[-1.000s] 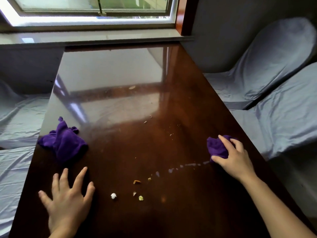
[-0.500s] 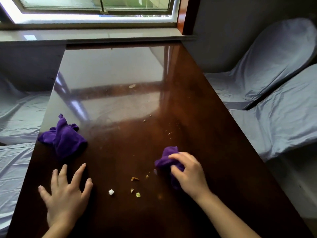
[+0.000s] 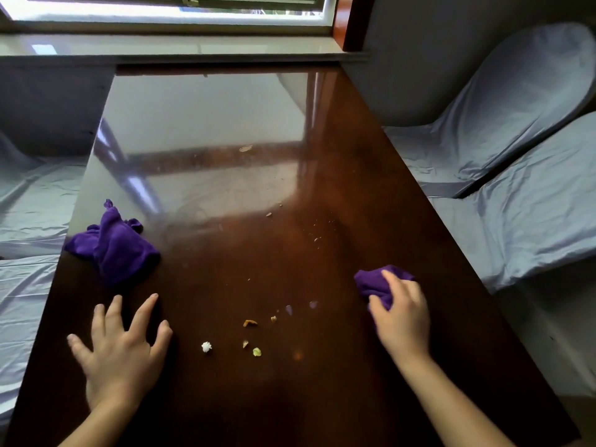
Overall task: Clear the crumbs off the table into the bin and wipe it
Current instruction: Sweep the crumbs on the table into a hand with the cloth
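Right hand (image 3: 401, 317) near right side of table (image 3: 371, 398), fingers bunched on small purple cloth (image 3: 375, 280)

Left hand (image 3: 121, 346) flat, fingers spread

Crumbs (image 3: 251, 333) lie between hands; no bin in view

Press cloth flat, push slow toward crumbs, gather one pile

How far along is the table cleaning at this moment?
Early. Done: nothing finished; no bin is in view. In hand: the right hand presses a purple cloth on the table; the left hand lies flat. Left: crumbs in the middle, specks farther back, a second cloth unused.
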`<state>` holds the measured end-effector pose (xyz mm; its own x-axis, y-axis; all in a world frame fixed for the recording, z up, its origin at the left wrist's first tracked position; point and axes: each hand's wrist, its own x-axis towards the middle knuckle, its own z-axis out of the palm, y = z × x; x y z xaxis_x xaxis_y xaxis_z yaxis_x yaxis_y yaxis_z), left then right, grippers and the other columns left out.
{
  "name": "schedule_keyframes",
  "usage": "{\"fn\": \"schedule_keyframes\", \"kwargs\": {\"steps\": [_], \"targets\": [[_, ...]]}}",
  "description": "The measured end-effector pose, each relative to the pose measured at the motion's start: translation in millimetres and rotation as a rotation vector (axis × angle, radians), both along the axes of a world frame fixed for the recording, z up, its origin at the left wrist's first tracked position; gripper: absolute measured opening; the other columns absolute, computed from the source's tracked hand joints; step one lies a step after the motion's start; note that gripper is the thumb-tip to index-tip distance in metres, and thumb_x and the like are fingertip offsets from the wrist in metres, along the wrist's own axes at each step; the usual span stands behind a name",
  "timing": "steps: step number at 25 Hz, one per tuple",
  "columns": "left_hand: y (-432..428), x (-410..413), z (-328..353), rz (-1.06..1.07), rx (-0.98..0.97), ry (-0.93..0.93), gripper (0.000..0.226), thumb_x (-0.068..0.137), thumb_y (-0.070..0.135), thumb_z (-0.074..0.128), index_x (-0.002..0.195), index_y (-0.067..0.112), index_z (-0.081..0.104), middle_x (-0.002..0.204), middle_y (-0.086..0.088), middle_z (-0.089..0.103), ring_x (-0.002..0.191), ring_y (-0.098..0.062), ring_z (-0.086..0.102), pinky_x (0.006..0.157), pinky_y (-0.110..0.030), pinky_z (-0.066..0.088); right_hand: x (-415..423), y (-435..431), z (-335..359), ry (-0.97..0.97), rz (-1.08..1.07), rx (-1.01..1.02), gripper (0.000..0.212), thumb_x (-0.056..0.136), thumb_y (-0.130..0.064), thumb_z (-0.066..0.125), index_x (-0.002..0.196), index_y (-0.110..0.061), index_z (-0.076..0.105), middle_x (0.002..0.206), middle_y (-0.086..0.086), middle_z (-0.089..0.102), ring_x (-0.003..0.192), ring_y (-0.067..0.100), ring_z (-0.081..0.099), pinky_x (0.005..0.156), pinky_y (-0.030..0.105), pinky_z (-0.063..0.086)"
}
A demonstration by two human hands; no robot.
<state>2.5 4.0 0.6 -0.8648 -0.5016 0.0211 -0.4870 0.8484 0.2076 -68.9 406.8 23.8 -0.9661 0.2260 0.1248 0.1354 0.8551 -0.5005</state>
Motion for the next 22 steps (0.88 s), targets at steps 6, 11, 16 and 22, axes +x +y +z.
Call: {"fn": "schedule_keyframes", "kwargs": {"steps": [6, 11, 16, 22], "targets": [[-1, 0, -1, -0.017, 0.004, 0.002, 0.052, 0.087, 0.051, 0.052, 0.137, 0.041, 0.042, 0.153, -0.017, 0.030, 0.145, -0.031, 0.013, 0.109, -0.067, 0.007, 8, -118, 16, -0.105, 0.364, -0.110, 0.041, 0.078, -0.030, 0.067, 0.119, -0.026, 0.063, 0.107, 0.002, 0.064, 0.098, 0.023, 0.061, 0.085, 0.032, 0.050], [0, 0, 3, -0.014, 0.020, -0.011, 0.052, 0.087, 0.047, 0.057, 0.137, 0.040, 0.044, 0.155, -0.015, 0.028, 0.146, -0.030, 0.012, 0.111, -0.066, 0.005, -34, -95, 40, -0.110, 0.250, -0.320, 0.030, 0.075, -0.030, 0.071, 0.105, -0.031, 0.067, 0.099, -0.001, 0.070, 0.089, 0.017, 0.064, 0.077, 0.026, 0.048], [-4, 2, 2, -0.013, 0.037, 0.028, 0.053, 0.083, 0.052, 0.040, 0.135, 0.042, 0.046, 0.153, -0.015, 0.033, 0.146, -0.030, 0.016, 0.111, -0.065, 0.006, -23, -82, 20, -0.182, 0.232, -0.004, 0.044, 0.082, -0.028, 0.068, 0.125, -0.022, 0.061, 0.110, 0.008, 0.060, 0.100, 0.030, 0.060, 0.084, 0.034, 0.049], [-5, 3, 5, 0.028, 0.129, 0.085, 0.043, 0.091, 0.031, 0.053, 0.133, 0.034, 0.052, 0.154, -0.009, 0.035, 0.147, -0.023, 0.017, 0.114, -0.059, 0.001, 42, -164, 12, -0.177, 0.563, -0.092, 0.047, 0.083, -0.035, 0.063, 0.128, -0.023, 0.058, 0.110, 0.006, 0.060, 0.099, 0.026, 0.060, 0.086, 0.032, 0.048]]}}
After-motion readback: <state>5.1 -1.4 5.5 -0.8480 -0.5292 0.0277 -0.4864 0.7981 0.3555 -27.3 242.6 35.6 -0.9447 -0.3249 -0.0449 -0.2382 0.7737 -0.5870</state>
